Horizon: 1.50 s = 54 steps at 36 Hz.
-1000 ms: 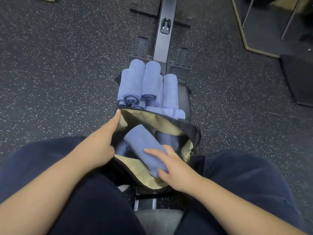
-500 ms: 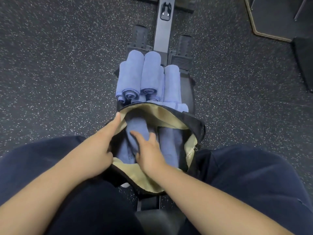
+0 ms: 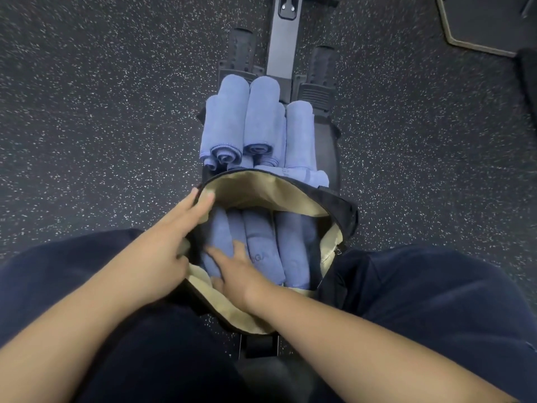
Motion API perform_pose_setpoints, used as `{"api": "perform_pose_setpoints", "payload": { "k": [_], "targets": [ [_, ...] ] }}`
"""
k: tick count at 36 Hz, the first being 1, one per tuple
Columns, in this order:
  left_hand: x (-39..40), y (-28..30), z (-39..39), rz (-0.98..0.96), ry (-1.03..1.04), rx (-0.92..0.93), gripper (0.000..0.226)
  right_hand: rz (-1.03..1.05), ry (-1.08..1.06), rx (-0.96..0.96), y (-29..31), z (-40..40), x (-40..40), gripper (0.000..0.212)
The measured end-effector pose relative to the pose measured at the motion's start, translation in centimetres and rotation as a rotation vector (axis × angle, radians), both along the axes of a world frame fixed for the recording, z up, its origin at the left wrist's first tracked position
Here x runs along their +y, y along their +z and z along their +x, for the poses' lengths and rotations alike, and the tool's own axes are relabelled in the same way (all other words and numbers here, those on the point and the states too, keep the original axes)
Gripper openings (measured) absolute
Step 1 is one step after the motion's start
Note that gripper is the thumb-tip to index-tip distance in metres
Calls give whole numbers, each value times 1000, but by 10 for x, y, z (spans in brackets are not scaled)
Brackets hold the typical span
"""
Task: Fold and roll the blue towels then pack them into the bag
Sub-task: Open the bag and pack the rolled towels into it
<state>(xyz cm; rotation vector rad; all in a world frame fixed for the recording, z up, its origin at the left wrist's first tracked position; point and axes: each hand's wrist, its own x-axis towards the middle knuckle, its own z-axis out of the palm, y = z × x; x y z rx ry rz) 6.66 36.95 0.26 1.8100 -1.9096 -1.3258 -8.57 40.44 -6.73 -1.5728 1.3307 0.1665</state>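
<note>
Slid right hand (image 3: 236,270) toward 9 o'clock in bag (image 3: 255,189), fingers spread flat on packed towels (image 3: 263,247). Left hand (image 3: 162,242) fingers straight (holding rim). Pack tight before grabbing 12 o'clock rolls (image 3: 247,123).

Right hand (image 3: 238,274), centre frame, blurred w/ motion; its fingers (image 3: 216,251) smear over the rolled towels in the bag (image 3: 261,193), so whether they press or pinch can't be told; left hand (image 3: 162,242) covers the bag's left rim, thumb hidden behind it; printed letters on one packed towel (image 3: 263,248) half covered, unreadable; lower rolls of the towel stack (image 3: 247,126) above the bag hidden behind its rim, count unclear; rail (image 3: 283,39) cut off at top edge; mat (image 3: 479,21), upper right, cropped by frame; both forearms run out at bottom.
</note>
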Motion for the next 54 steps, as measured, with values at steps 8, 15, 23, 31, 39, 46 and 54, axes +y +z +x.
{"api": "perform_pose_setpoints", "payload": {
  "k": [8, 15, 23, 31, 39, 46, 54],
  "targets": [
    [15, 10, 4, 0, -135, -144, 96, 84, -76, -97, -4, 13, -5, 85],
    [13, 12, 1, 33, -120, -169, 96, 113, 14, -93, -4, 11, -11, 84],
    [13, 17, -1, -13, -84, -158, 91, 112, 61, -81, -9, 12, -19, 86],
    [11, 12, 1, -28, -76, -171, 91, -114, 81, -91, 7, -4, -14, 74],
    [6, 8, 2, -49, -82, -189, 88, -638, -89, -257, 53, -21, -16, 34],
    [5, 8, 1, -48, -67, -182, 89, -980, -222, -359, 83, -17, -54, 26],
    [0, 8, 1, -31, -73, -167, 91, -782, -317, -34, 100, -10, -126, 32]
  ]
}}
